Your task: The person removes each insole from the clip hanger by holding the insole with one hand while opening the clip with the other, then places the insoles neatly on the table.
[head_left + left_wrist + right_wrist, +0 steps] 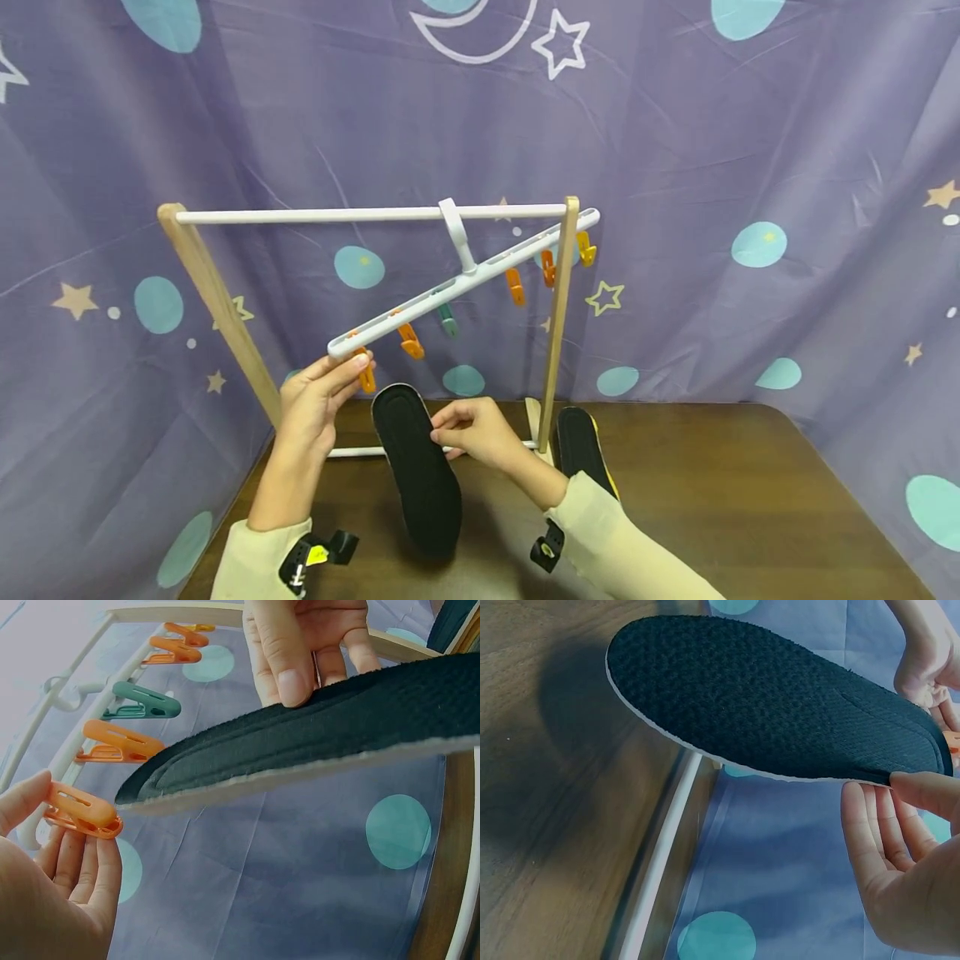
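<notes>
A black insole (417,475) with a pale underside hangs in the air, its edge pinched between the thumb and fingers of my right hand (480,433). My left hand (311,400) pinches the orange clothespin (82,810) at the near left end of a white clip hanger (405,317). In the left wrist view the insole's narrower end lies close beside that clothespin. The hanger tilts, left end low, and its hook (457,233) sits over the rack's white top bar (315,216). More clothespins hang along it, orange, green (447,320) and yellow (587,249).
A second black insole (581,446) with a yellow edge lies on the brown table (712,492), right of the rack. The rack's wooden posts (558,333) stand on both sides, with a white lower bar (660,855) near the table. A patterned purple curtain (675,167) hangs behind.
</notes>
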`<state>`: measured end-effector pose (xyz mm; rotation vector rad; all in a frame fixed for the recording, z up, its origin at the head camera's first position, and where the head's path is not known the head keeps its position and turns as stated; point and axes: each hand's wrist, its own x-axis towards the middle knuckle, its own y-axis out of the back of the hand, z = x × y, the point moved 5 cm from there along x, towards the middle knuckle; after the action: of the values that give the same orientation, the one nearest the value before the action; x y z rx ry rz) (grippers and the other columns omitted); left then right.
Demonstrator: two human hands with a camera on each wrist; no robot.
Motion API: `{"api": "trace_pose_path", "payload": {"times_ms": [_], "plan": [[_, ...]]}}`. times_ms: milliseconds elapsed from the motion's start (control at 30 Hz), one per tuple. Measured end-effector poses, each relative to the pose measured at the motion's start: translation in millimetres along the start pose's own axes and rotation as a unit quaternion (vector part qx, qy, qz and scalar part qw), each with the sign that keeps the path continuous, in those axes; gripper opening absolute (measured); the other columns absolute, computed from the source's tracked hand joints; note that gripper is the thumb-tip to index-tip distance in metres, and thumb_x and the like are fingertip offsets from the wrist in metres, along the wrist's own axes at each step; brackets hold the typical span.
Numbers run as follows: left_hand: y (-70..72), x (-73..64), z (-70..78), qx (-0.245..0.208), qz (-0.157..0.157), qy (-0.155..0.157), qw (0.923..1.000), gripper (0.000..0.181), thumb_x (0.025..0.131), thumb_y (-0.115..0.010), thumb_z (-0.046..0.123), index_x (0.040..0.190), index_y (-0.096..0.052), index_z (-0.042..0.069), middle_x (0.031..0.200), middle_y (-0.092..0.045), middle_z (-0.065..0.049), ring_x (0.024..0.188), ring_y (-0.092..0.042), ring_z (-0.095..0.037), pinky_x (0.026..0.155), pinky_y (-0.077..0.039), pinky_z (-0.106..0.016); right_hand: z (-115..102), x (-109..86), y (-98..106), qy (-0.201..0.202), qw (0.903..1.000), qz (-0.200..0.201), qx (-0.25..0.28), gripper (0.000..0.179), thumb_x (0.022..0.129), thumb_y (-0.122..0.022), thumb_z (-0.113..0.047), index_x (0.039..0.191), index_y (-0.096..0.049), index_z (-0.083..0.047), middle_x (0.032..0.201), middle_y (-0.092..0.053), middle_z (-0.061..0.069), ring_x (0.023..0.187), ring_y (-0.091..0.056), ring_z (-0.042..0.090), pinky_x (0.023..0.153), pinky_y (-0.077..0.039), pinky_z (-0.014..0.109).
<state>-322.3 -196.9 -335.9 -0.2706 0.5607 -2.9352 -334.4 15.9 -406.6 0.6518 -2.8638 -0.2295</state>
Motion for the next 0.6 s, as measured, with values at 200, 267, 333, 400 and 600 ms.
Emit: {"api": "trace_pose_path", "payload": {"times_ms": [200,267,333,400,600], "plan": [[1.8,2.4,1.5,-0.01,-0.011,-0.012,0.9998,0.019,0.093,-0.07,-0.001,0.091,-0.081,0.014,0.09,-0.08,0.003,0.088,-0.077,-0.012,0.085,-0.06,-0.023,0.0,-2.5,13.8,-0.008,0.9999,0.015,-0.001,0.014,0.087,-0.075,0.002,0.098,-0.073,0.009,0.088,-0.075,0.022,0.069,-0.066,0.009,0.067,-0.065,0.041],[1.8,3.0,0.4,-0.012,-0.018,-0.015,0.9997,0.02,0.094,-0.069,-0.002,0.091,-0.081,0.014,0.091,-0.08,0.003,0.089,-0.077,-0.012,0.085,-0.06,-0.023,-0.4,-6.3,19.5,-0.014,0.9997,0.017,0.006,0.015,0.087,-0.075,0.001,0.099,-0.072,0.01,0.087,-0.075,0.02,0.069,-0.066,0.008,0.067,-0.065,0.039],[1.2,4.0,-0.7,-0.017,-0.022,-0.02,0.9994,0.022,0.094,-0.068,-0.003,0.092,-0.081,0.015,0.091,-0.08,0.003,0.089,-0.077,-0.012,0.085,-0.06,-0.023,-1.5,-11.1,26.3,-0.017,0.9995,0.019,0.017,0.017,0.088,-0.074,0.0,0.101,-0.071,0.01,0.086,-0.074,0.016,0.07,-0.066,0.008,0.068,-0.065,0.041],[0.2,5.3,-1.7,-0.025,-0.023,-0.027,0.9991,0.023,0.094,-0.068,-0.004,0.094,-0.081,0.015,0.092,-0.08,0.003,0.089,-0.077,-0.012,0.084,-0.06,-0.023,-3.2,-16.2,34.2,-0.014,0.9993,0.021,0.027,0.019,0.088,-0.074,0.001,0.103,-0.07,0.012,0.085,-0.074,0.012,0.071,-0.067,0.009,0.071,-0.065,0.044],[-1.2,9.0,-3.4,-0.067,-0.008,-0.05,0.9964,0.024,0.092,-0.067,-0.009,0.097,-0.08,0.011,0.093,-0.08,-0.001,0.088,-0.077,-0.013,0.081,-0.061,-0.023,-5.1,-31.1,62.3,-0.013,0.9978,0.046,0.046,0.021,0.089,-0.072,0.002,0.106,-0.068,0.015,0.084,-0.073,0.002,0.073,-0.069,0.01,0.071,-0.065,0.04]]}}
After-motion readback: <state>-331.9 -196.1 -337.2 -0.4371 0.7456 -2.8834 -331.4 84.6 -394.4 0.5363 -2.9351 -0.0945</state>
